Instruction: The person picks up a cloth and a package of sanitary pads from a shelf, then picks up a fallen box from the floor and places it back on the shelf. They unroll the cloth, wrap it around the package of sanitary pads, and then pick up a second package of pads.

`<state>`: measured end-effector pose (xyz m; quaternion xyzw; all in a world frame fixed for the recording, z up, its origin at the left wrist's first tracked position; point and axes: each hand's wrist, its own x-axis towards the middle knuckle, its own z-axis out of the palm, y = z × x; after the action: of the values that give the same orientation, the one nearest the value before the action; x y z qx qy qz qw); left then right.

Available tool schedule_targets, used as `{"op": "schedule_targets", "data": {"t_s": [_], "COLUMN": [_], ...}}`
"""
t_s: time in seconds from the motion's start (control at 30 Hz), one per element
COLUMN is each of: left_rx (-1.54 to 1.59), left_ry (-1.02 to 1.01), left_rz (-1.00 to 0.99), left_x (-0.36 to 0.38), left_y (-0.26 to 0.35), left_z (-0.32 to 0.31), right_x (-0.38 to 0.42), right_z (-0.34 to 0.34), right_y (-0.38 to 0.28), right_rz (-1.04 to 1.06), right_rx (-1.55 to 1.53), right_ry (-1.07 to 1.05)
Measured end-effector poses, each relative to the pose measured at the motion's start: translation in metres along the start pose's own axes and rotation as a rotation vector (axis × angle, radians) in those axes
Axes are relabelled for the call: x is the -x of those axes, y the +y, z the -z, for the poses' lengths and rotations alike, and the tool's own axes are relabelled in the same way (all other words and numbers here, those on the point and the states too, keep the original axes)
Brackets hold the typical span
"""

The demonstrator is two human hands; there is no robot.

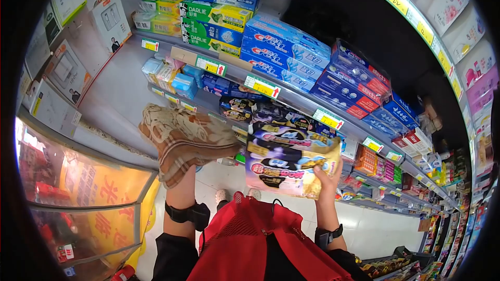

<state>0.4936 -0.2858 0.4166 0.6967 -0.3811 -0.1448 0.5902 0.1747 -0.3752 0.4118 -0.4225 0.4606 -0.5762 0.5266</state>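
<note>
In my right hand (327, 178) is a pack of sanitary pads (281, 169), yellow, purple and pink, gripped at its right end and held in front of the shelf. A brown plaid cloth (190, 138) with a cream pattern drapes over my left hand, which holds it up just left of the pack. The cloth hides my left fingers; only the wrist and forearm show below it. More dark pad packs (276, 114) sit on the shelf right behind the pack I hold.
Above, a shelf carries stacked toothpaste boxes (284, 47) with price tags (262, 86) along its edge. Tissue packs (169, 77) lie on the lower shelf. A glass-fronted case (88, 177) stands at the left, boxed switches (70, 70) above it. Another stocked shelf curves along the right.
</note>
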Motion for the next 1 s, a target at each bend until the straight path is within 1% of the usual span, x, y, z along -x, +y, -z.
{"op": "schedule_targets", "data": {"t_s": [0.03, 0.07, 0.13, 0.23, 0.3, 0.37, 0.4, 0.43, 0.47, 0.53, 0.63, 0.67, 0.73, 0.77, 0.8, 0.87, 0.93, 1.0], "left_rx": [-0.164, -0.216, -0.218, -0.146, -0.111, -0.087, -0.075, -0.063, -0.048, -0.019, 0.039, 0.071, 0.146, 0.193, 0.246, 0.347, 0.442, 0.548], "left_ry": [0.019, 0.015, -0.049, -0.181, -0.269, -0.346, -0.377, -0.403, -0.43, -0.468, -0.523, -0.538, -0.555, -0.563, -0.565, -0.557, -0.552, -0.558], "left_rz": [-0.146, -0.192, -0.227, -0.297, -0.36, -0.407, -0.427, -0.443, -0.454, -0.466, -0.448, -0.427, -0.385, -0.355, -0.31, -0.237, -0.156, -0.065], "left_x": [-0.012, -0.022, -0.033, -0.028, -0.018, -0.009, -0.005, -0.001, 0.004, 0.012, 0.025, 0.029, 0.041, 0.046, 0.052, 0.058, 0.06, 0.056], "left_y": [-0.031, -0.054, -0.064, -0.045, -0.025, -0.009, -0.001, 0.006, 0.011, 0.017, 0.019, 0.017, 0.014, 0.012, 0.009, 0.002, -0.004, -0.012], "left_z": [-0.005, -0.01, -0.029, -0.059, -0.075, -0.086, -0.089, -0.092, -0.093, -0.093, -0.087, -0.081, -0.077, -0.074, -0.074, -0.073, -0.07, -0.066], "right_x": [-0.001, -0.001, 0.0, 0.005, 0.016, 0.017, 0.015, 0.018, 0.025, 0.029, 0.036, 0.037, 0.022, 0.013, 0.011, 0.005, 0.008, 0.018], "right_z": [0.002, 0.005, 0.012, 0.011, -0.004, 0.002, 0.005, -0.005, -0.017, -0.017, -0.011, -0.015, 0.008, 0.012, 0.011, 0.011, 0.007, 0.002], "right_y": [-0.004, -0.003, -0.004, 0.022, 0.035, 0.049, 0.05, 0.037, 0.02, 0.02, 0.02, 0.019, 0.052, 0.064, 0.063, 0.059, 0.054, 0.046], "right_rz": [-0.007, -0.028, -0.142, -0.215, -0.207, -0.273, -0.32, -0.35, -0.385, -0.392, -0.424, -0.417, -0.438, -0.483, -0.47, -0.476, -0.413, -0.471], "right_rx": [-0.091, -0.14, -0.193, -0.227, -0.282, -0.365, -0.408, -0.442, -0.405, -0.397, -0.433, -0.442, -0.561, -0.682, -0.728, -0.619, -0.5, -0.471], "right_ry": [-0.042, -0.053, -0.132, -0.221, -0.193, -0.164, -0.165, -0.191, -0.125, -0.098, -0.19, -0.163, -0.139, -0.08, -0.042, -0.075, -0.067, -0.07]}}
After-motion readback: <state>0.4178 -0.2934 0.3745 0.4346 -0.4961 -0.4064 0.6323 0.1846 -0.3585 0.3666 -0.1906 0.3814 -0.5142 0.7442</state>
